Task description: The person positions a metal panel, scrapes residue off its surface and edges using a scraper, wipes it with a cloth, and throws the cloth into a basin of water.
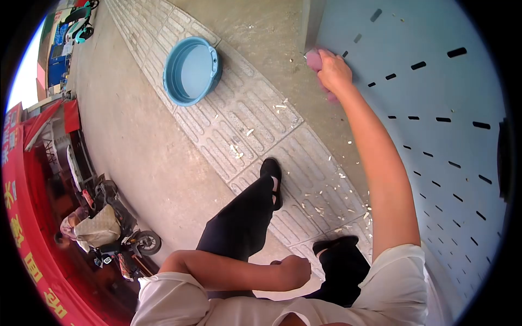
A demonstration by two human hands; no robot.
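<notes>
My right hand [335, 71] is closed on a pink cloth [314, 60], at the left edge of a blue-grey slotted metal panel [402, 49]. Part of the cloth hangs below the fingers. Near my waist, in front of my shirt, my left hand [295, 271] is curled into a fist, and whether anything is inside it is hidden. On the paving to the upper left stands a round blue basin [193, 70], apart from both hands.
Small pale scraps [236, 151] are scattered over the ribbed paving [239, 111] around my black shoes [271, 169]. At the left, a motorcycle [145, 243] and a person [73, 221] are beside a red banner [27, 239]. A green scooter [81, 26] stands farther off.
</notes>
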